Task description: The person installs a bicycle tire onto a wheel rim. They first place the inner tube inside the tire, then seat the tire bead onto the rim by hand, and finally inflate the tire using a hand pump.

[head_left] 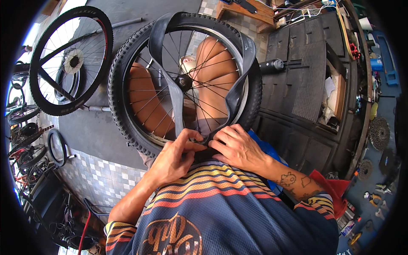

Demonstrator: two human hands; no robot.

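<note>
black inner tube, its lowest stretch partly hidden by the left hand and right hand; striped shirt cut off below; tools at far right too small to identify

We are in a bicycle workshop, plainly. Left of the spoked wheel before us, we see a second wheel and, farther out, closely packed bicycles. Right of that spoked wheel sits a dark panelled cabinet; beyond it, toothed sprockets and hand tools line a blue-grey surface.
</note>
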